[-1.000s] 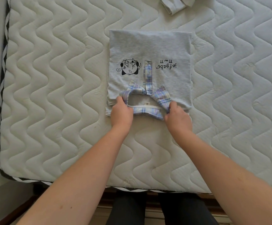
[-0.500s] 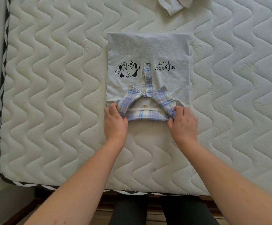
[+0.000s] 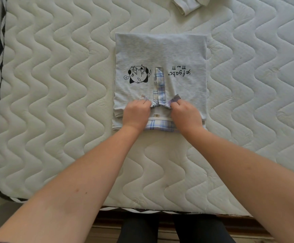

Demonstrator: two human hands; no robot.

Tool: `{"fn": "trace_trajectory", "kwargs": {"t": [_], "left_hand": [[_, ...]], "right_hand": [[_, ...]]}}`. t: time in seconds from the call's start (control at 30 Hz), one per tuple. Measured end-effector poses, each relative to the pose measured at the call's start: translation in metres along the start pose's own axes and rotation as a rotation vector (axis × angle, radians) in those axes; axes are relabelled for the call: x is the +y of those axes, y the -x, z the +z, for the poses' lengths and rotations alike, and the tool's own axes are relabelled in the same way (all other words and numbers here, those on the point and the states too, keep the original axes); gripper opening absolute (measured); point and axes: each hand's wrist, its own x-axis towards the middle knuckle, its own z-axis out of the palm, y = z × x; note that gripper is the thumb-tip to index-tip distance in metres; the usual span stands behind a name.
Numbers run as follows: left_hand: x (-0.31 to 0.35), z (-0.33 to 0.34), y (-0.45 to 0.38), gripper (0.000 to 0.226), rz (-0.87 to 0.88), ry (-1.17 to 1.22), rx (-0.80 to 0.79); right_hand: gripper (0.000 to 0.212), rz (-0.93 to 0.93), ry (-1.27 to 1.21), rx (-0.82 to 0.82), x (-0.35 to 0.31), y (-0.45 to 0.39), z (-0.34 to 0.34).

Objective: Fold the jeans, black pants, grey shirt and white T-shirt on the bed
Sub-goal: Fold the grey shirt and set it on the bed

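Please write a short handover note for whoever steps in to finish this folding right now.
Left hand: pinches the left point of the plaid collar.
Right hand: pinches the right point.
Grey shirt: folded into a rectangle mid-mattress, print up, collar nearest you.
Done: the shirt's fold, apart from the collar.
Left: flatten the collar, then fold the white garment at the far edge. Jeans and black pants are out of view.

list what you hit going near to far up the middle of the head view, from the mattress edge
mattress near edge → plaid collar → left hand and right hand, level with each other → cartoon print → grey shirt far edge → white garment
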Motion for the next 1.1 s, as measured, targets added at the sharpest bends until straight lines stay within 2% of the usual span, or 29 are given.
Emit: {"fn": "trace_trajectory", "kwargs": {"t": [0.17,0.3,0.33,0.4,0.47,0.5,0.57,0.63,0.7,0.77,0.83,0.9,0.97,1.03,1.1], "left_hand": [[-0.010,0.013,0.014,0.008,0.024,0.052,0.175],[-0.007,0.025,0.021,0.015,0.047,0.088,0.221],[-0.006,0.027,0.022,0.021,0.048,0.121,0.165],[-0.004,0.031,0.026,0.038,0.026,0.170,-0.070],[-0.005,0.032,0.033,0.052,0.009,0.138,-0.293],[-0.006,0.034,0.037,0.056,0.015,0.119,-0.344],[-0.008,0.032,0.044,0.057,0.021,0.152,-0.356],[-0.009,0.021,0.048,0.052,-0.027,0.304,-0.192],[-0.013,0.010,0.050,0.040,-0.161,0.420,0.055],[-0.020,0.003,0.050,0.027,-0.422,0.511,0.205],[-0.026,0.001,0.047,0.023,-0.733,0.597,0.154],[-0.029,0.004,0.044,0.031,-0.953,0.608,-0.002],[-0.030,0.007,0.044,0.044,-1.057,0.607,-0.104],[-0.029,0.010,0.045,0.050,-1.131,0.685,-0.105],[-0.027,0.013,0.047,0.047,-1.228,0.876,-0.077]], "right_hand": [[0.010,0.060,-0.203,0.185,0.001,0.013,0.002],[0.006,0.068,-0.155,0.210,-0.003,0.013,0.010],[0.006,0.055,-0.106,0.190,-0.004,0.013,0.013],[0.004,0.017,0.013,0.107,-0.006,0.017,0.018],[0.023,-0.023,0.059,-0.018,-0.008,0.027,0.023],[0.031,-0.044,0.043,-0.066,-0.009,0.032,0.023],[0.038,-0.074,-0.032,-0.079,-0.007,0.040,0.021],[0.041,-0.075,-0.120,-0.033,-0.002,0.046,0.017],[0.040,0.022,-0.221,0.028,0.005,0.047,0.011],[0.033,0.245,-0.346,0.086,0.014,0.044,0.005],[0.023,0.525,-0.468,0.093,0.020,0.040,0.002],[0.018,0.732,-0.549,0.033,0.023,0.040,0.002],[0.025,0.824,-0.521,-0.044,0.021,0.046,0.004],[0.035,0.916,-0.503,-0.121,0.020,0.054,0.006],[0.045,1.001,-0.568,-0.197,0.019,0.062,0.008]]}}
